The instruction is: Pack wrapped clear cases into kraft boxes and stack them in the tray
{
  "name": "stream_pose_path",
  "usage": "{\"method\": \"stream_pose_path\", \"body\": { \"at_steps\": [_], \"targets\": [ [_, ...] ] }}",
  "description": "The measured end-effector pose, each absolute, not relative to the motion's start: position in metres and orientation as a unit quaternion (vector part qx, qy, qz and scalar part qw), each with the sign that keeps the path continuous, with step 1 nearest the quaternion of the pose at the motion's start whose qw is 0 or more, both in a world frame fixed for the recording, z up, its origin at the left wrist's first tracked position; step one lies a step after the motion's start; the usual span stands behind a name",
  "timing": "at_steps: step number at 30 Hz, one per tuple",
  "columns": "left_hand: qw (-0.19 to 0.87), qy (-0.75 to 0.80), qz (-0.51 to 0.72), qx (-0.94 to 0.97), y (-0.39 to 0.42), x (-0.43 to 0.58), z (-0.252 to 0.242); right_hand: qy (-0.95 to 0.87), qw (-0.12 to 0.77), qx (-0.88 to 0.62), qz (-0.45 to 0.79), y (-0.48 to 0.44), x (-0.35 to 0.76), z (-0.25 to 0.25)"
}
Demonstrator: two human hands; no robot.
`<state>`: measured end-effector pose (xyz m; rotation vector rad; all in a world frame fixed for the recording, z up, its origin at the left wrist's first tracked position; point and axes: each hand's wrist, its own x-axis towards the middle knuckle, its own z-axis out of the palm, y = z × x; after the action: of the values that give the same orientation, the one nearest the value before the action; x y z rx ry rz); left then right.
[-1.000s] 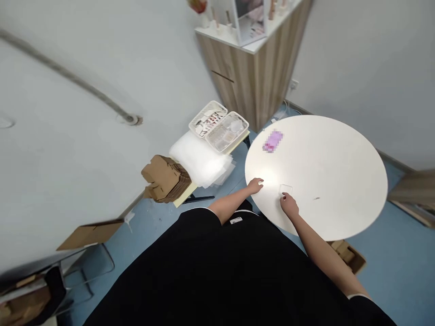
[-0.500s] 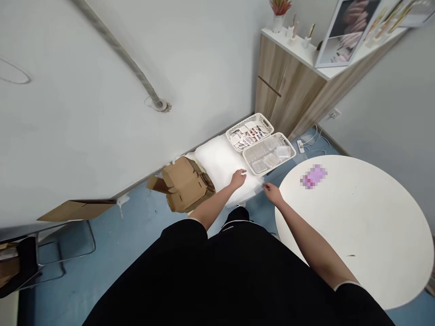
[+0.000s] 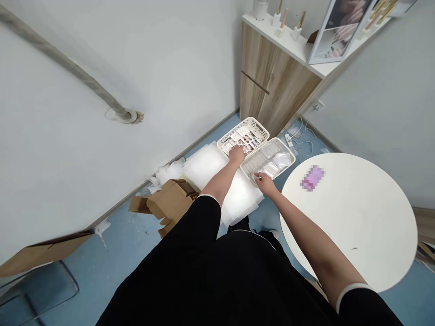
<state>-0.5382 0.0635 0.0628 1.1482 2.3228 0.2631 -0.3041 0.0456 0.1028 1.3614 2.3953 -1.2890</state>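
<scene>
My left hand point(image 3: 237, 154) reaches over the near side of a white perforated basket point(image 3: 223, 136), down onto the small printed cards point(image 3: 247, 139) inside. Its fingers bend downward and their tips are hidden. At the near rim of a second white basket point(image 3: 292, 156), my right hand point(image 3: 265, 183) has thumb and fingers pinched together. Whatever is in that pinch is too small to make out. Clear plastic cases point(image 3: 271, 169) fill the second basket, right beside the pinched fingers. Both baskets stand side by side at the far end of a white, translucent stack of sheets or bags point(image 3: 204, 164).
Opened brown cardboard boxes point(image 3: 171, 199) lie left of the white stack. A round white table point(image 3: 350, 208) stands at the right, with a blurred pink item point(image 3: 312, 177) on it. Behind the baskets rises a wood-grain cabinet point(image 3: 272, 77); cables point(image 3: 302, 136) lie on the floor beside it.
Both hands have moved forward from the white stack: the left to the card basket, the right to the rim of the case basket. The view has shifted right.
</scene>
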Motion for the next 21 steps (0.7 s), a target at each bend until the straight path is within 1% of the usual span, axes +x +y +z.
{"method": "stream_pose_path", "body": {
  "at_steps": [4, 6, 9, 12, 14, 16, 18, 20, 21],
  "targets": [
    [0.252, 0.853, 0.069, 0.452, 0.066, -0.546, 0.067, 0.760, 0.032, 0.477, -0.440, 0.038, -0.286, 0.109],
    [0.237, 0.858, 0.080, 0.449, 0.064, -0.549, 0.070, 0.745, 0.011, 0.488, -0.454, 0.038, -0.282, 0.113],
    [0.238, 0.862, 0.149, 0.421, 0.063, -0.555, 0.077, 0.720, -0.037, 0.493, -0.488, 0.041, -0.276, 0.116],
    [0.253, 0.871, 0.270, 0.324, 0.059, -0.557, 0.092, 0.692, -0.073, 0.497, -0.518, 0.039, -0.264, 0.118],
    [0.245, 0.868, 0.331, 0.277, 0.053, -0.548, 0.105, 0.670, -0.093, 0.505, -0.537, 0.033, -0.251, 0.119],
    [0.231, 0.865, 0.358, 0.264, 0.041, -0.523, 0.116, 0.632, -0.113, 0.515, -0.568, 0.025, -0.233, 0.119],
    [0.232, 0.860, 0.369, 0.266, 0.026, -0.478, 0.121, 0.566, -0.135, 0.527, -0.619, 0.015, -0.209, 0.119],
    [0.267, 0.843, 0.384, 0.267, 0.008, -0.412, 0.120, 0.478, -0.169, 0.539, -0.672, 0.006, -0.179, 0.118],
    [0.318, 0.814, 0.413, 0.254, -0.001, -0.374, 0.118, 0.432, -0.189, 0.547, -0.691, 0.002, -0.161, 0.117]
  ]
}}
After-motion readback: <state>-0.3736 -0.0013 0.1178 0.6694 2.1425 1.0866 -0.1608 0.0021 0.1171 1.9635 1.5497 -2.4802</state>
